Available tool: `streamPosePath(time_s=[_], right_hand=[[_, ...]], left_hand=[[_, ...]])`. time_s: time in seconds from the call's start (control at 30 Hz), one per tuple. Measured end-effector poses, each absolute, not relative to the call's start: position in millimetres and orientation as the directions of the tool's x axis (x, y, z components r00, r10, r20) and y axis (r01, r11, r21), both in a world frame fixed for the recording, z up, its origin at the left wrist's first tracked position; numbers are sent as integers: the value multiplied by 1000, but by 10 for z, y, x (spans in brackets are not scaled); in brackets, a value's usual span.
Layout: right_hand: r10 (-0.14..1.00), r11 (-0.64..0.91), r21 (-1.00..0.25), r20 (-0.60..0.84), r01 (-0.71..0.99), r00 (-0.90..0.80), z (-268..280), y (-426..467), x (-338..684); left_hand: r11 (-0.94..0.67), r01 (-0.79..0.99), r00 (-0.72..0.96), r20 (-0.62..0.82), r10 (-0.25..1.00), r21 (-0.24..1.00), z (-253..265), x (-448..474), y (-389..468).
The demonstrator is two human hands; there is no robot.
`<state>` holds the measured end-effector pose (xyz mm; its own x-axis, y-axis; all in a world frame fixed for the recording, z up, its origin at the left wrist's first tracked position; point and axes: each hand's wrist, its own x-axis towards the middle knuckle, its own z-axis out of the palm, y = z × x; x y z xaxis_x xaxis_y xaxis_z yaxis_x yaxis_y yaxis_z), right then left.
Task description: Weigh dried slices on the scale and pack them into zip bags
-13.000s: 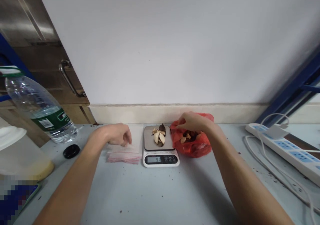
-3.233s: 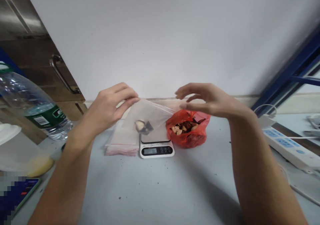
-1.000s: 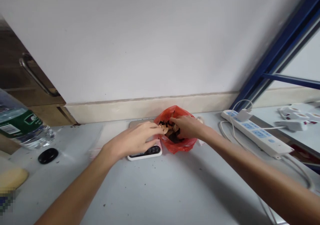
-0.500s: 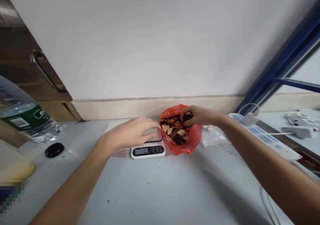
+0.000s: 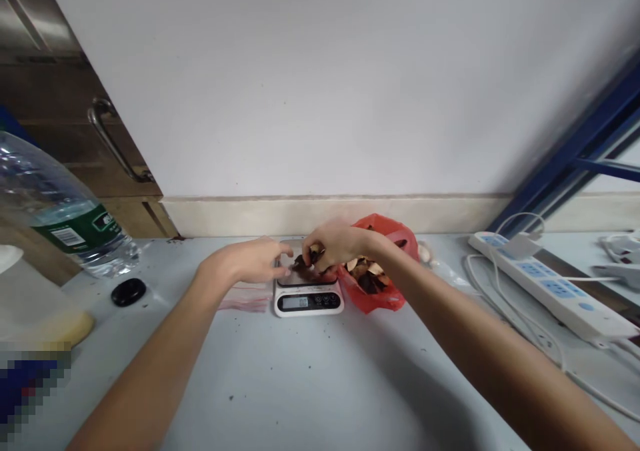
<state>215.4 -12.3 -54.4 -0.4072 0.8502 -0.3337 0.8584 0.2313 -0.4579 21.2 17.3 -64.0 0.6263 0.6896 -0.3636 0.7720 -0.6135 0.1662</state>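
Note:
A white kitchen scale point(image 5: 309, 305) with a dark display reading 0.0 sits on the table. Over its plate, my right hand point(image 5: 336, 244) is closed on dark brown dried leaves point(image 5: 303, 264). My left hand point(image 5: 253, 259) is at the plate's left side, thumb and fingers apart, holding nothing. Right of the scale stands an open red plastic bag point(image 5: 393, 299) filled with brown and tan dried leaves point(image 5: 369, 274); my right forearm passes in front of part of it. Clear plastic bags with a pink edge point(image 5: 244, 299) lie under my left wrist.
At left are a large water bottle point(image 5: 75, 217), a black oval object point(image 5: 129, 292) and a whitish container point(image 5: 37, 304). A white power strip point(image 5: 555, 287) with cables lies at right, beside a blue metal frame point(image 5: 565, 144). A wall closes off the back.
My right hand has moved left from inside the red bag to over the scale, carrying dried leaves. My left hand has shifted from the scale's plate toward its left edge.

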Motion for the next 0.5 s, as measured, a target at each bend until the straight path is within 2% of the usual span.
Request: streamPosePath(time_s=[0.17, 0.3, 0.5], right_hand=[[892, 187, -393, -315, 900, -323, -579, -47, 2079], [927, 133, -410, -271, 903, -260, -618, -68, 2124], [986, 110, -476, -56, 873, -155, -586, -244, 2324]], left_hand=[[-632, 748, 659, -336, 673, 201, -716, 234, 210], [-591, 793, 601, -359, 714, 150, -675, 205, 211], [-590, 797, 596, -336, 730, 132, -672, 154, 247]])
